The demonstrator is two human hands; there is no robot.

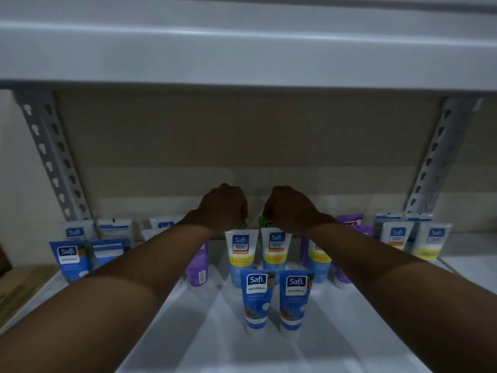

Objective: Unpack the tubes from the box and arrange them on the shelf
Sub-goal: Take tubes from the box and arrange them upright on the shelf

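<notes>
Both my arms reach deep into the white shelf (269, 348). My left hand (224, 208) and my right hand (289, 208) are curled side by side at the back of the middle row, each over a green tube. Only slivers show: the left green tube (242, 226) and the right green tube (265, 221). In front of them stand two yellow-and-blue Safi tubes (240, 254), and nearer me two blue Safi Naturals tubes (256, 297). My fingers are hidden behind the backs of my hands.
More tubes stand along the back: blue ones at the left (70, 259), a purple one (197, 270), white and yellow ones at the right (433, 243). An upper shelf (242, 49) hangs low overhead. A cardboard box (16, 289) lies at the far left.
</notes>
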